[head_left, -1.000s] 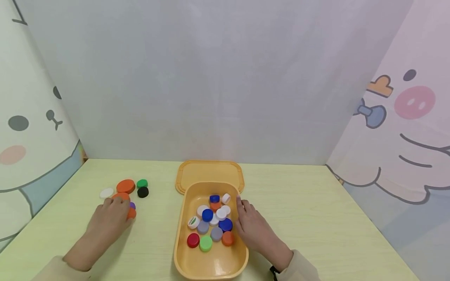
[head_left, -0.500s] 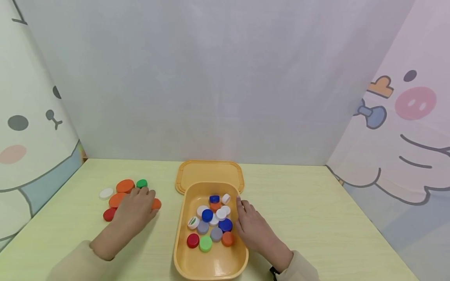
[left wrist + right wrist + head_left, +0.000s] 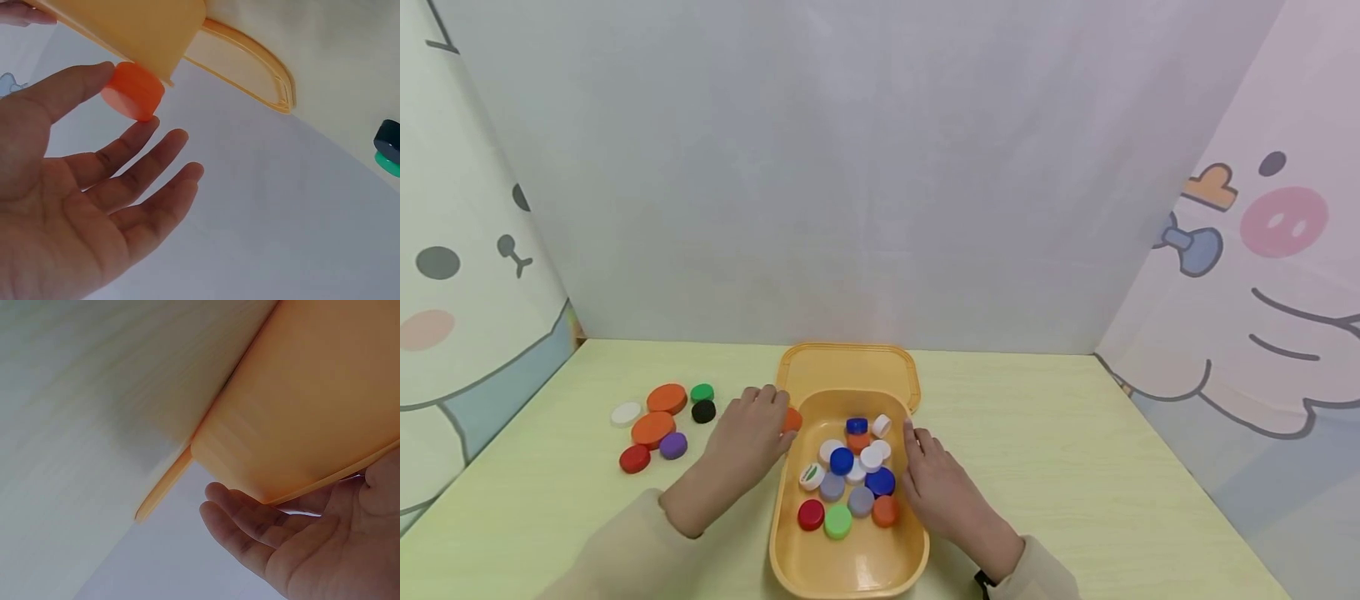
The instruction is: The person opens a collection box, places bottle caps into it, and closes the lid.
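Note:
In the head view my left hand [image 3: 747,439] is at the left rim of a yellow plastic box [image 3: 850,575]. Thumb and index finger pinch an orange bottle cap [image 3: 132,91], which the left wrist view shows close to the box wall; the other fingers lie loosely bent below it. My right hand [image 3: 946,492] grips the box's right rim, with some fingers along the outer wall [image 3: 300,412]. Inside the box lie several bottle caps, among them a light green cap [image 3: 838,522], a dark red cap [image 3: 811,514] and a blue cap [image 3: 880,482].
Several caps lie on the table at the left, including a purple cap [image 3: 673,445], a red cap [image 3: 635,458], a black cap [image 3: 703,411] and a white cap [image 3: 626,414]. A yellow lid [image 3: 850,367] lies flat behind the box. A grey curtain [image 3: 865,208] hangs behind the table.
My left hand has picked up the orange cap from the group on the left and carried it right to the box's rim. My right hand has stayed on the box.

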Motion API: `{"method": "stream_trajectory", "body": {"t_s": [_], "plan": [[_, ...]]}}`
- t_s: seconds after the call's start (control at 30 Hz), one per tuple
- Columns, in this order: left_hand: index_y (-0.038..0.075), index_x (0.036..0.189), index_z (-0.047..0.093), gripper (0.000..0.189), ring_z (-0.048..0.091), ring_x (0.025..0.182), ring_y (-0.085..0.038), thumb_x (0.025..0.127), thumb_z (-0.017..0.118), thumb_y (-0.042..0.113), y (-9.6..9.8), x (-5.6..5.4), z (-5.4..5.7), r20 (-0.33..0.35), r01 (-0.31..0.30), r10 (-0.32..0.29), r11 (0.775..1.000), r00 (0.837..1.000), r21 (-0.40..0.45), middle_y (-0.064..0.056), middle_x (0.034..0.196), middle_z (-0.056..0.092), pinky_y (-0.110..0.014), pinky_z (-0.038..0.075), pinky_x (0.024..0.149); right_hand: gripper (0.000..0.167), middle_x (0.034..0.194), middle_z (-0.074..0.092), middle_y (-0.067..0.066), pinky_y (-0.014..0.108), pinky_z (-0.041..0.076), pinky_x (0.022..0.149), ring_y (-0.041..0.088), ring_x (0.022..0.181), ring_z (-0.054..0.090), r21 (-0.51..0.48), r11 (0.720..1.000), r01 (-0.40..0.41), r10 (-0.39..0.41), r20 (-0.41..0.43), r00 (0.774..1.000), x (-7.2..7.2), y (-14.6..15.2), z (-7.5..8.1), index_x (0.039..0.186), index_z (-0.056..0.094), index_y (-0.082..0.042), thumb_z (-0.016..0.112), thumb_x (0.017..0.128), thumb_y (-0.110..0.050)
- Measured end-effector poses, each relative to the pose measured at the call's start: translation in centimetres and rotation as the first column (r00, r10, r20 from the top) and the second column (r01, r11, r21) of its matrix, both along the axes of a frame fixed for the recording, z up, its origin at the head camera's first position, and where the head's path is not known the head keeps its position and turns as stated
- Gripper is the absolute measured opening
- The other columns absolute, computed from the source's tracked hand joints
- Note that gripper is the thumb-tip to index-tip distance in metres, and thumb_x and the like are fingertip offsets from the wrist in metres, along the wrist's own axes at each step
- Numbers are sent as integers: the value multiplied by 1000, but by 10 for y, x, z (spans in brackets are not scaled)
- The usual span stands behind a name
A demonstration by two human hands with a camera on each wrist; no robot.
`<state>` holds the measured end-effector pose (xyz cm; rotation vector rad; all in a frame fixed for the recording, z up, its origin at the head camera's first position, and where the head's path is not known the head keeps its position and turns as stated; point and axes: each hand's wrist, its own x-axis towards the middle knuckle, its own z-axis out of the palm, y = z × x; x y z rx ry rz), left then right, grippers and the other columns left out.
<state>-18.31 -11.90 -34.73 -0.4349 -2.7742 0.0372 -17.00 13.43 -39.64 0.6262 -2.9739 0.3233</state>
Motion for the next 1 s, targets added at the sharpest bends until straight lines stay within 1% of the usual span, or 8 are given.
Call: {"method": "stream_trajectory", "body": {"t_s": [0.13, 0.33, 0.43, 0.57, 0.7, 0.83, 1.0], "plan": [[2, 94, 58, 40, 53, 77, -24, 72, 75, 31, 10, -3, -3, -13, 24, -24, 1000, 1000, -20, -10, 84, 57, -32, 51, 66, 55, 132, 43, 17, 43, 43, 96, 28, 116, 47, 1, 1000, -3, 3, -3, 1000, 0, 0, 0, 142, 27, 1, 41, 92, -20], [2, 97, 59, 40, 55, 80, -24, 75, 73, 33, 24, -6, -4, -7, 52, -52, 998, 999, -28, -10, 85, 58, -32, 51, 69, 56, 131, 44, 17, 42, 44, 95, 27, 113, 48, 1, 1000, -6, 7, -9, 1000, 1, 0, 0, 142, 27, 1, 41, 92, -20], [3, 99, 59, 40, 55, 83, -24, 76, 72, 32, 30, -8, -6, 17, 65, -65, 998, 998, -23, -10, 86, 59, -32, 52, 72, 56, 131, 44, 17, 42, 44, 95, 27, 113, 48, 1, 1000, -7, 7, -9, 1000, 1, 0, 0, 142, 27, 1, 41, 92, -20], [3, 102, 59, 40, 55, 85, -24, 76, 72, 31, 38, -12, -12, 54, 83, -82, 996, 995, -28, -10, 90, 60, -33, 52, 76, 55, 131, 44, 17, 42, 43, 95, 28, 114, 48, -2, 1000, -8, 8, -7, 1000, 1, 0, 0, 142, 27, 1, 41, 92, -19], [4, 98, 60, 38, 54, 83, -23, 76, 72, 32, 45, -15, -18, 60, 105, -101, 993, 993, -55, -10, 90, 60, -32, 51, 74, 55, 131, 43, 17, 43, 43, 96, 29, 115, 48, -5, 1000, -5, 5, 2, 1000, 0, 0, 0, 142, 27, 1, 40, 92, -19], [5, 96, 60, 36, 52, 80, -22, 75, 72, 31, 50, -19, -23, 74, 95, -89, 992, 993, -87, -8, 89, 60, -31, 50, 73, 56, 132, 43, 18, 43, 42, 97, 29, 116, 48, -7, 1000, -3, 3, 10, 1000, 0, -1, 1, 142, 26, 1, 40, 92, -20], [6, 97, 60, 34, 53, 83, -21, 75, 73, 29, 54, -24, -29, 106, 70, -57, 990, 993, -123, -8, 90, 60, -31, 50, 76, 55, 133, 43, 19, 44, 41, 98, 31, 119, 46, -10, 1000, -2, 3, 11, 1000, 1, -1, 2, 142, 27, 1, 40, 92, -20]]}}
